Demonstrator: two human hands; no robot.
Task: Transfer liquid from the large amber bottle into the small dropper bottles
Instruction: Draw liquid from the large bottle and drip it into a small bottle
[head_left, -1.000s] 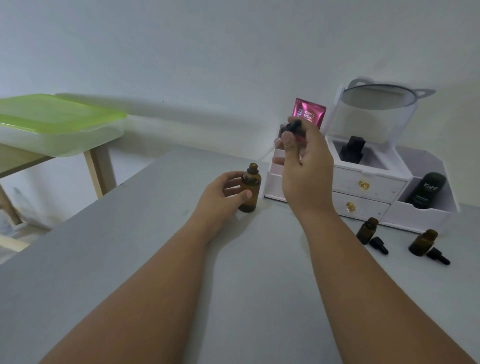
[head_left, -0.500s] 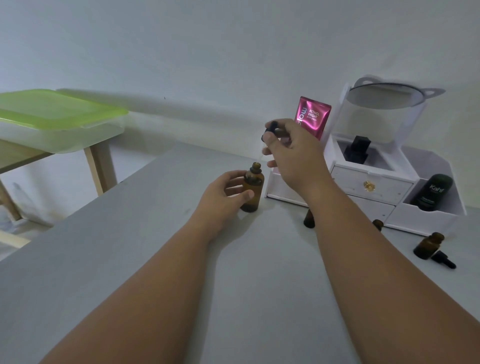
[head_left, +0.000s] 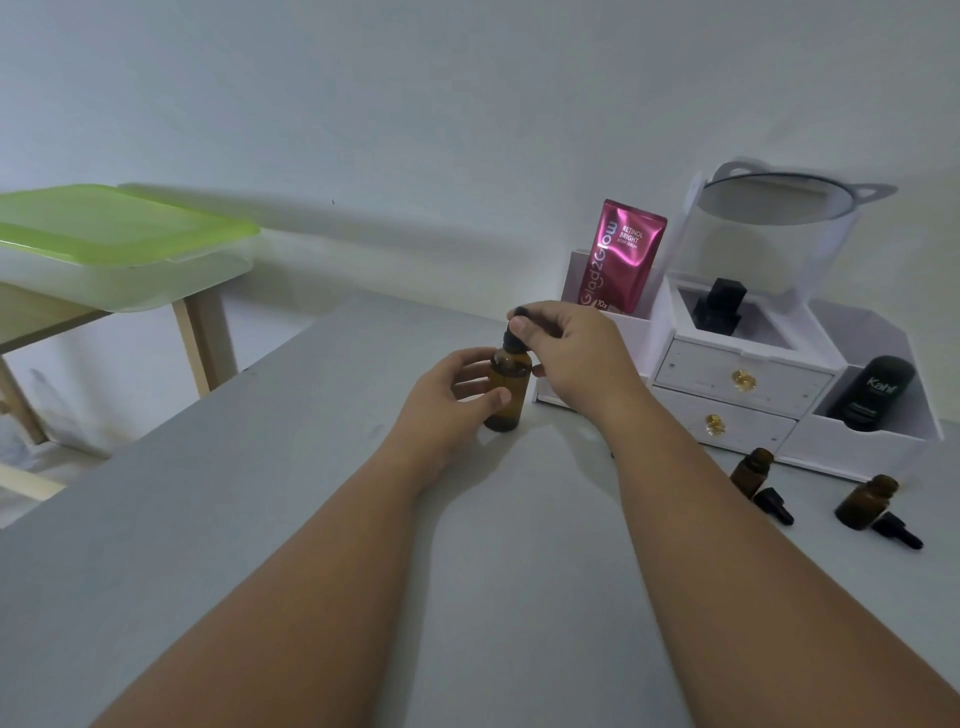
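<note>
Right hand (head_left: 566, 358) pinches the black rubber dropper cap (head_left: 516, 332) between thumb and forefinger, right at the mouth of the large amber glass bottle (head_left: 508, 389). Left hand (head_left: 452, 395) is wrapped round that bottle's body, holding it upright on the grey tabletop (head_left: 311, 519), roughly at its middle.

Glass like this looks stiff, smooth and breakable, and probably light enough to tip if the bottle is let go, so the grip round the body seems the right place to steady it. The cap's soft bulb will give under pressure; I'd take it by the firmer collar when turning, and by the bulb only to draw liquid. Whether the cap is screwed down or merely resting, I cannot tell.

Off to the right, nearer the person, two small amber dropper bottles (head_left: 750, 470) (head_left: 865, 501) stand open, their black dropper caps (head_left: 774, 505) (head_left: 896, 530) lying just beside them. Behind them sits a white drawer organiser (head_left: 743, 384) with a pink sachet (head_left: 621, 260) and a black tube (head_left: 872, 395). Right forearm lies between the big bottle and the small ones, so a carry across could knock them.
</note>
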